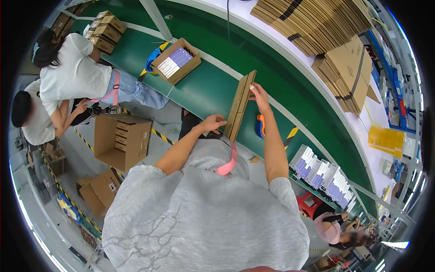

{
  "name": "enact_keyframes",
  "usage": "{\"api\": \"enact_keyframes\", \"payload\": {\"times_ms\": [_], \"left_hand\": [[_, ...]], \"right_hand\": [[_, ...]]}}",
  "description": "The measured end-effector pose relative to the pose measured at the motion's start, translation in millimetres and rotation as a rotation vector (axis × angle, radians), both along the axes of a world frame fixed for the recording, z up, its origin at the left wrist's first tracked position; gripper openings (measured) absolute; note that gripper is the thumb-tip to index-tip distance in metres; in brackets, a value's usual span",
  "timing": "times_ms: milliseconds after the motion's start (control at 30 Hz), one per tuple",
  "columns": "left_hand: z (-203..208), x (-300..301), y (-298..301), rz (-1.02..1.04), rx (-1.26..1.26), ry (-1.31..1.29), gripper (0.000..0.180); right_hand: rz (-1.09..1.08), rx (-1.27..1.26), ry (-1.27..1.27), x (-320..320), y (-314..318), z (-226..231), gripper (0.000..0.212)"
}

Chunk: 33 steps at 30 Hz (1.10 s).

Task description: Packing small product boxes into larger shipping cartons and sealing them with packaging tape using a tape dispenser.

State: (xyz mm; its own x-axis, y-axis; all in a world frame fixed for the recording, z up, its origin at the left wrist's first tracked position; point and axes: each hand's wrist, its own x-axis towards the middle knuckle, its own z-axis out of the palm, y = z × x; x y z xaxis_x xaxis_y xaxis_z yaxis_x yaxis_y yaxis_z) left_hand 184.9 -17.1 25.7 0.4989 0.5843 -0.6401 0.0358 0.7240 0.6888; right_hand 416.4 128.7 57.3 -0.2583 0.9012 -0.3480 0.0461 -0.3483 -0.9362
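A flattened cardboard box (240, 107), folded flat and narrow, stands tilted on edge over the green work surface in front of me. My right hand (259, 97) is closed on its upper right edge, with the thumb and fingers around the board. To the left of its lower part is my left hand (213, 123), fingers stretched toward the near edge and apart; whether the fingertips touch the board is hard to tell. An orange and blue tape dispenser (260, 126) lies beside my right forearm. A pink strap (228, 162) hangs at my waist, below the cardboard.
On the bench to the left stands an open carton (192, 63) of white-and-purple boxes, beside a blue tape dispenser (152, 60). White-and-purple boxes (321, 174) line the right. Flattened cartons (312, 22) are stacked on the far shelf. Two people work at left, near a large open carton (136, 147).
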Motion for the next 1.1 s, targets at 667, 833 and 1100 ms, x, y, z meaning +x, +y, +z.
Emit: {"api": "enact_keyframes", "payload": {"times_ms": [667, 833, 1100], "left_hand": [[46.7, 16.2, 26.6, -0.211, 0.338, 0.152, 0.099], [40.2, 9.8, 15.2, -0.158, 0.409, 0.171, 0.09], [25.3, 9.3, 12.3, -0.127, 0.616, 0.547, 0.042]], "right_hand": [[0.066, -0.026, -0.098, 3.0, 1.4, 6.7, 0.046], [0.177, 0.165, -0.516, -0.6, 8.7, 22.0, 0.033], [0.325, 0.102, -0.797, 21.9, 0.5, 4.0, 0.023]]}}
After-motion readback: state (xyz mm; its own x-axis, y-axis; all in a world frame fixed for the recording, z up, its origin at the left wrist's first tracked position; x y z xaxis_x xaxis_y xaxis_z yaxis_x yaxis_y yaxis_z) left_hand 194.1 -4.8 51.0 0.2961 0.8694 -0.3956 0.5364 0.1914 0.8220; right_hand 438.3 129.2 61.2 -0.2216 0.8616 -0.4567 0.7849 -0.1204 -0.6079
